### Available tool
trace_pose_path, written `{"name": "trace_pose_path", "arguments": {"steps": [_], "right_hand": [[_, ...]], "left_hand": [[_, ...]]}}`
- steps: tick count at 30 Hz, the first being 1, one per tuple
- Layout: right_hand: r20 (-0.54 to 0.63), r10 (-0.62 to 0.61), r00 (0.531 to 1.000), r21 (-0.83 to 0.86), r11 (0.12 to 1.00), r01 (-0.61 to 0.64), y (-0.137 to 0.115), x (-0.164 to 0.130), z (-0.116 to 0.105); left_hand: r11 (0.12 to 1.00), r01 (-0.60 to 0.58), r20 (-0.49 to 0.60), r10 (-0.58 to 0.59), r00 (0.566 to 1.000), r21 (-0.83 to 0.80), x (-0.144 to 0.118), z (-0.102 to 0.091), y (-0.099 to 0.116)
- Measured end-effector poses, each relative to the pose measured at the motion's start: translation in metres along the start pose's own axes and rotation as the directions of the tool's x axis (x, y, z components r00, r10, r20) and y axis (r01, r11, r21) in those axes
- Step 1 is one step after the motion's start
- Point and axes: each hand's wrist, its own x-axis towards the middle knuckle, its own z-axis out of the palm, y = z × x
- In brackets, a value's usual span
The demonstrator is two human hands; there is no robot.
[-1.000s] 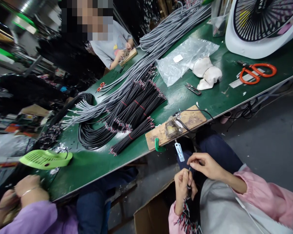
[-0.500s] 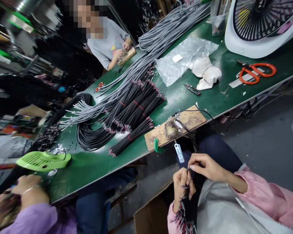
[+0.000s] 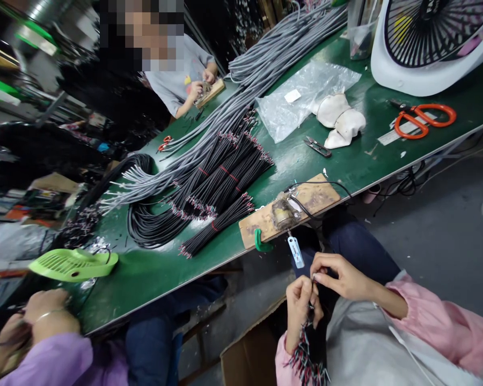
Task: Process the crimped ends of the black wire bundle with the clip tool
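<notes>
Low in the view, above my lap, my left hand (image 3: pixel 301 301) is closed around a black cable. From beneath it hangs a bunch of black cables (image 3: pixel 309 360) with red, white and dark stripped wire ends, lying against my sleeve. My right hand (image 3: pixel 342 274) pinches thumb and forefinger together at the tip of the cable, touching the left fingers. The bit between the fingertips is too small to make out fully. Just above both hands, a light-blue tag (image 3: pixel 295 252) hangs from a wooden board (image 3: pixel 317 197) at the table edge.
The green table (image 3: pixel 221 268) bears black cable bundles (image 3: pixel 225 177), grey cables (image 3: pixel 265 64), orange-handled scissors (image 3: pixel 422 120), snips (image 3: pixel 317 146), a plastic bag (image 3: pixel 282 107) and a white fan (image 3: pixel 410 80). Co-workers sit across and at left. A cardboard box (image 3: pixel 245 354) stands below.
Both hands stay nearly in place, with slight finger movement at the cable tip. The hanging wire ends have shifted a little to the right. The left co-worker's hands have moved slightly.
</notes>
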Motion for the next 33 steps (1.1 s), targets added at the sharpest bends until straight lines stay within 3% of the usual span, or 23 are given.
{"name": "trace_pose_path", "arguments": {"steps": [8, 13, 24, 33], "right_hand": [[-0.007, 0.063, 0.998, 0.057, 0.996, -0.062, 0.0048, -0.0009, -0.0007], [0.023, 0.067, 0.998, 0.079, 0.995, -0.068, 0.0037, -0.0023, -0.0022], [-0.016, 0.05, 0.999, -0.04, 0.998, -0.051, 0.0009, -0.0013, 0.0005], [-0.063, 0.147, 0.987, 0.016, 0.989, -0.146, 0.0072, -0.0002, 0.0026]], "left_hand": [[1.0, -0.031, -0.134, 0.031, 0.991, 0.0, -0.0013, 0.0035, -0.0024], [0.999, -0.03, -0.129, 0.032, 0.991, 0.025, -0.0025, 0.0037, 0.0007], [0.999, -0.025, -0.141, 0.028, 0.99, 0.024, -0.002, 0.0033, -0.0007], [0.994, -0.104, -0.128, 0.107, 0.986, 0.031, -0.0029, -0.0031, -0.0036]]}}
